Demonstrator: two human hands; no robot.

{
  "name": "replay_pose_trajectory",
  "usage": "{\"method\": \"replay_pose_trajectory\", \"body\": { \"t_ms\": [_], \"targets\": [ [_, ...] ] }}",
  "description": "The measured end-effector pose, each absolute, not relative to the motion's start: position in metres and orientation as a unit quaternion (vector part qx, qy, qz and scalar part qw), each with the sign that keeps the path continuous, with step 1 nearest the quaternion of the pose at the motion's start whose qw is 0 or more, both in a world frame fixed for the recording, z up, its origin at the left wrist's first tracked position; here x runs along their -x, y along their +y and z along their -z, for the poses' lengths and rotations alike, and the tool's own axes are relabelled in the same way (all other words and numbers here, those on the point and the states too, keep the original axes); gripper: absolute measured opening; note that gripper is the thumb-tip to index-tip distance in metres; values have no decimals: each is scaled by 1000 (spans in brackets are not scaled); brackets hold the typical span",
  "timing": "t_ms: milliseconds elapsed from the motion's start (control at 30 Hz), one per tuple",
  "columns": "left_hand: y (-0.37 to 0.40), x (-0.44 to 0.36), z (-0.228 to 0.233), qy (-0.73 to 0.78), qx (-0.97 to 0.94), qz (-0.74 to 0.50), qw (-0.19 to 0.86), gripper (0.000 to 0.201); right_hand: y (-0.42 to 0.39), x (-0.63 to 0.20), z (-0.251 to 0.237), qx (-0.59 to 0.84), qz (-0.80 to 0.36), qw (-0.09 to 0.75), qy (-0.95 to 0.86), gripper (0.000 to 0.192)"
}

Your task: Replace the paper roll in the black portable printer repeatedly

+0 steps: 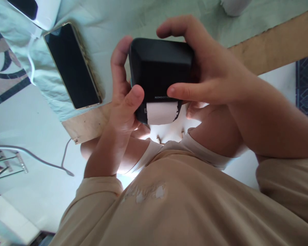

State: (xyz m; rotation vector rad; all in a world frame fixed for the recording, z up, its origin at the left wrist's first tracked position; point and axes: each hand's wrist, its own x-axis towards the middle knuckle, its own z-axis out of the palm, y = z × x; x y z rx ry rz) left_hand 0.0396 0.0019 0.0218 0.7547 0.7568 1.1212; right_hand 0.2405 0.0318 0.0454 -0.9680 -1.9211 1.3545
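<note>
Small pale capitals on the front of the black label printer read "NIIMBOT", set just above the white paper strip that comes out of it. The end of the word blurs close to the thumb of the right hand, so whether more letters follow cannot be told. Left of the strip, on the same black casing, a small pale square mark is too tiny to make out. The cracked, pale print on the tan shirt is too worn to read.
</note>
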Motion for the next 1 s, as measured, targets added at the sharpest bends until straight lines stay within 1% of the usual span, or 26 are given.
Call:
{"method": "replay_pose_trajectory", "body": {
  "t_ms": [100,133,167,333,400,533,600,767,933,1000],
  "targets": [
    [6,-34,-12,321,-362,-497,721,87,33,-239,-49,370,-536,281,-705,83],
    [8,-32,-9,312,-370,-496,721,90,33,-239,-51,373,-539,278,-702,81],
    [9,-30,-6,304,-378,-491,724,89,32,-239,-52,374,-542,276,-700,80],
    [9,-29,-8,271,-397,-491,726,69,31,-238,-56,375,-534,277,-706,81],
    [7,-30,-12,291,-395,-486,723,71,31,-239,-56,377,-522,278,-713,81],
    [6,-31,-15,335,-391,-480,710,84,30,-239,-55,383,-500,275,-726,79],
    [6,-31,-14,342,-384,-488,705,85,30,-239,-56,389,-497,268,-728,78],
    [6,-32,-14,331,-393,-493,702,77,28,-237,-60,416,-480,246,-732,79],
    [4,-33,-21,326,-367,-504,711,62,27,-237,-53,393,-460,281,-745,80],
    [5,-34,-27,342,-335,-490,728,51,27,-238,-52,396,-455,280,-747,77]
  ]
}}
